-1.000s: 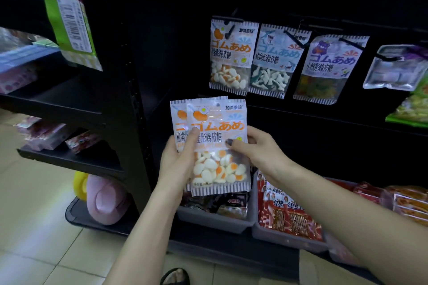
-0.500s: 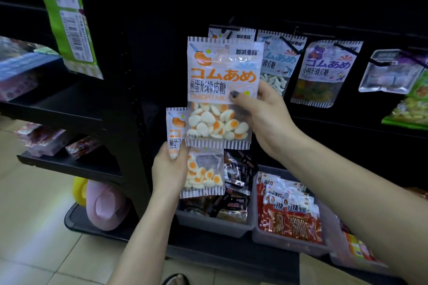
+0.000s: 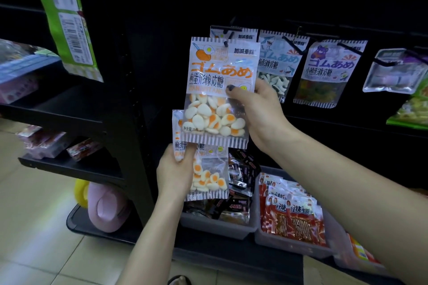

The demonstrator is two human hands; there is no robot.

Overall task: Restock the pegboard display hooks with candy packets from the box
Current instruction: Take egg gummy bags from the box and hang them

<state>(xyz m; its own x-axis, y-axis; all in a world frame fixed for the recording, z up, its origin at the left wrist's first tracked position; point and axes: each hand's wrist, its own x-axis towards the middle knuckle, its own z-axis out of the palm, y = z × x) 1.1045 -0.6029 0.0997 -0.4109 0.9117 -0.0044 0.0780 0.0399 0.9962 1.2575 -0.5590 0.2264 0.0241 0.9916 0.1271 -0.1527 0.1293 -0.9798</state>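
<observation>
Two egg-candy packets [image 3: 221,90], one per hand

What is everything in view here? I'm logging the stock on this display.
fried-egg gummy packets: three, white and orange; one in each hand, one hanging on the leftmost hook
shark gummy packet: one, blue-white, next hook
bear gummy packet: one, purple-white, further right
clear bins: grey, bottom shelf, holding dark and red snack packs
right hand: pinches the raised packet
left hand: grips the lower packet
</observation>
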